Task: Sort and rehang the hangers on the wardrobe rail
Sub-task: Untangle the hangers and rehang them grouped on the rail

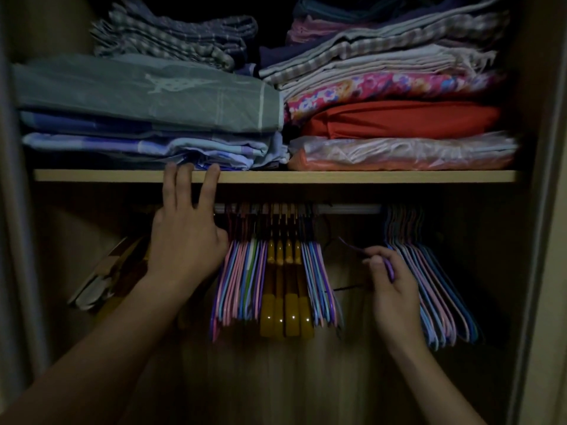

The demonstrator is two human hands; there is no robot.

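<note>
1. Where the wardrobe rail [352, 208] runs beneath the wooden shelf [337, 176], two bunches of hangers hang from it, well apart.
2. Left bunch [242, 286]: thin pink, purple and blue hangers packed around four yellow-brown hangers [285, 302] at its middle.
3. Right bunch [435, 289]: thin pink and blue hangers, tilted, near the rail's right end.
4. Left hand [187, 240]: raised at the left side of the left bunch, fingers [211, 182] spread, tips reaching the shelf edge; thumb against the outermost hanger.
5. Right hand [389, 289]: between the bunches, fingers pressed together around a single purple hanger [352, 247], whose hook sits below the rail, off it.
6. Shelf contents: folded linens [147, 96] in stacks, a red fabric [399, 118] among them.
</note>
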